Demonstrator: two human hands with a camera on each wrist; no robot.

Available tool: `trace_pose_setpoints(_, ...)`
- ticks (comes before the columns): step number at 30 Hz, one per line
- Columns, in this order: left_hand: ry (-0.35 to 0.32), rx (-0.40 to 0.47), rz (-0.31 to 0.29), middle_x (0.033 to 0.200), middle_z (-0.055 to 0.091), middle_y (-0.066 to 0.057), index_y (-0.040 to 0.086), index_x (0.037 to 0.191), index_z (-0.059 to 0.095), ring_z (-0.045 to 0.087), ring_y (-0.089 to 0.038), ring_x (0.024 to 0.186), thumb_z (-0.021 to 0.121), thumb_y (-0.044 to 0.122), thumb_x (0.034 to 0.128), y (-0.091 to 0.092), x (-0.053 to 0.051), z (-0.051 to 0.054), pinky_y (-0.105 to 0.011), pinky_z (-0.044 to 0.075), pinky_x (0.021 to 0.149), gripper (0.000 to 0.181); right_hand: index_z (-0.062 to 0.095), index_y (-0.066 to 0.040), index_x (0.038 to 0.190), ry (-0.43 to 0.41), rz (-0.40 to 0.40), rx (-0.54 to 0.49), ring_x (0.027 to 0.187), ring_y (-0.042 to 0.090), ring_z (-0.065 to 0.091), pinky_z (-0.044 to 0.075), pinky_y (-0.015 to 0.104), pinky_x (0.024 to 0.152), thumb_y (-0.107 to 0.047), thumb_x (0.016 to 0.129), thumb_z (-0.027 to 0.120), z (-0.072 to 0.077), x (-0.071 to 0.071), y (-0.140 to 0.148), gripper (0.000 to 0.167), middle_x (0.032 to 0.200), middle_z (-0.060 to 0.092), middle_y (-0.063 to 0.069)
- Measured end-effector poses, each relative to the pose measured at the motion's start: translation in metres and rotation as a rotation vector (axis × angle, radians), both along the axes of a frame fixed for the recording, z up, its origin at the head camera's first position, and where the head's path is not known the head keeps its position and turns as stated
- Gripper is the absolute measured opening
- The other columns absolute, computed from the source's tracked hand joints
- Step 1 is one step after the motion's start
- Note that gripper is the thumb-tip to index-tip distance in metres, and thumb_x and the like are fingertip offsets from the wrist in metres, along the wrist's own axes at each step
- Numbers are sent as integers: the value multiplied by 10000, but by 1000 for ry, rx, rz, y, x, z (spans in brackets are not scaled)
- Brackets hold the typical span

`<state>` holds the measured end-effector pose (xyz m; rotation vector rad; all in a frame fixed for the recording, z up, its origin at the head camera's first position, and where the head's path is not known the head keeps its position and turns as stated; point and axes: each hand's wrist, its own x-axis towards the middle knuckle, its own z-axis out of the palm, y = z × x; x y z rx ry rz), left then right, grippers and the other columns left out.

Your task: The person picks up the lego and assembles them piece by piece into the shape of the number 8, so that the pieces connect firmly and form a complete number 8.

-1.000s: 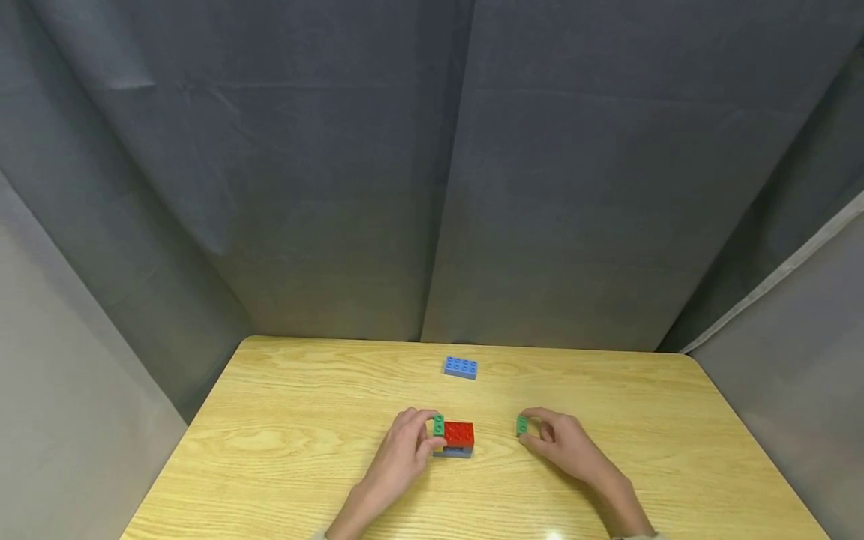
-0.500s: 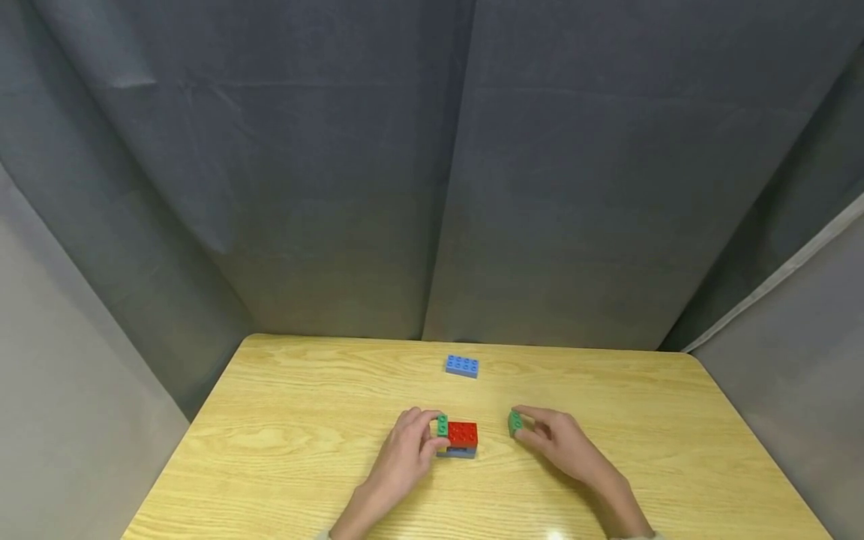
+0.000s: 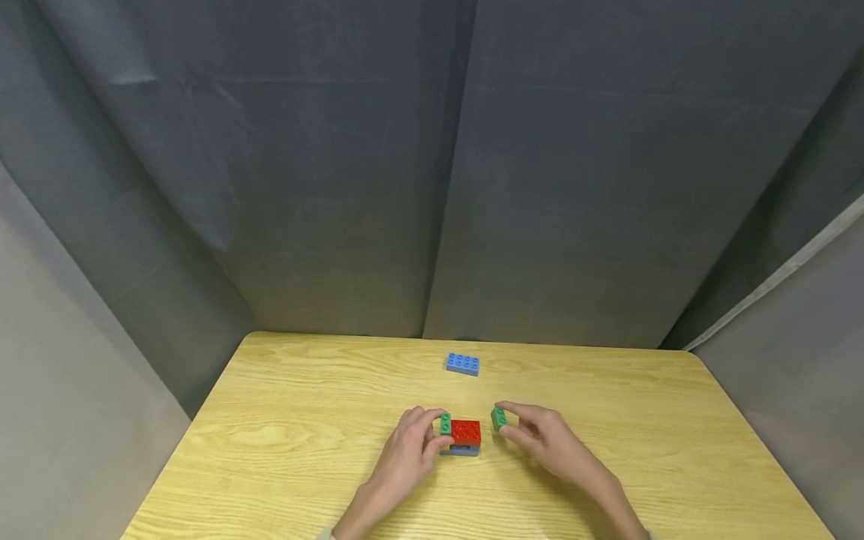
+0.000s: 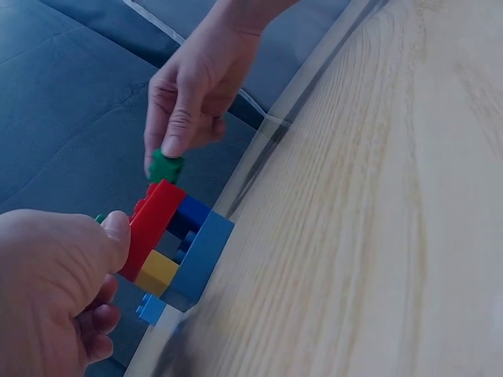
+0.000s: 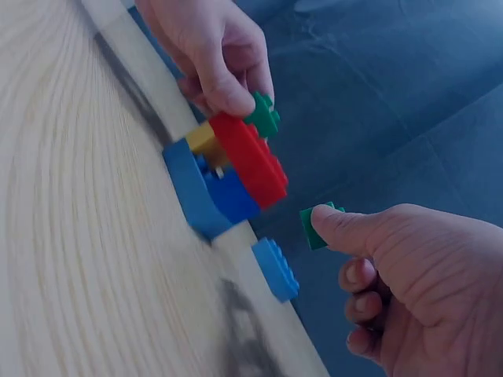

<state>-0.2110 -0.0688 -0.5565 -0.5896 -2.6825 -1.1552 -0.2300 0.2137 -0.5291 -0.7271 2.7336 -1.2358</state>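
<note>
A small stack of toy bricks stands on the table. Its blue base brick [image 4: 200, 259] carries a yellow brick [image 4: 157, 273] and a darker blue brick [image 5: 232, 196], with a gap between them. Across these lies a red brick [image 3: 466, 432], and a small green brick [image 3: 445, 424] sits on its left end. My left hand [image 3: 405, 450] pinches the stack at that left end, index finger behind and thumb in front. To the right of the stack, my right hand [image 3: 553, 442] pinches a second green brick [image 3: 499, 418], tilted and held above the table, apart from the red brick.
Farther back on the table [image 3: 304, 397] lies a loose blue brick [image 3: 463, 364] with studs up. A grey curtain [image 3: 337, 225] hangs behind the table's rear edge. Light grey panels [image 3: 61, 360] flank both sides.
My right hand has carried its green brick left and upward, closer to the stack, and the brick now tilts. My left hand keeps its hold, and the stack appears slightly farther right in view.
</note>
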Motion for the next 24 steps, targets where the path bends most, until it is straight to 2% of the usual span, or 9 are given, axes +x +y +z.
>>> trace_pose_setpoints(9,-46,0,-13,863,494,123,86,1361,657,452,-42,794,706,349,978,1,4,-2,-187,451,657,467,632,-1,1401,103,58,-19,597,-28,389,396,202,518,-266,1027,682,-2,8,-18,461,691,456,-147)
trace_pose_setpoints(18,-13,0,-15,863,495,121,65,1361,651,448,-37,784,726,318,971,2,2,-1,-180,446,643,471,651,30,1361,186,80,-25,617,-39,388,405,193,522,-201,1008,707,1,8,-25,426,703,459,-159)
trace_pose_setpoints(24,-14,-1,-22,859,490,123,61,1359,651,441,-32,773,734,309,967,2,3,-2,-176,443,632,472,654,37,1355,192,79,-14,616,-48,379,403,193,521,-230,1014,700,1,11,-30,436,705,456,-164)
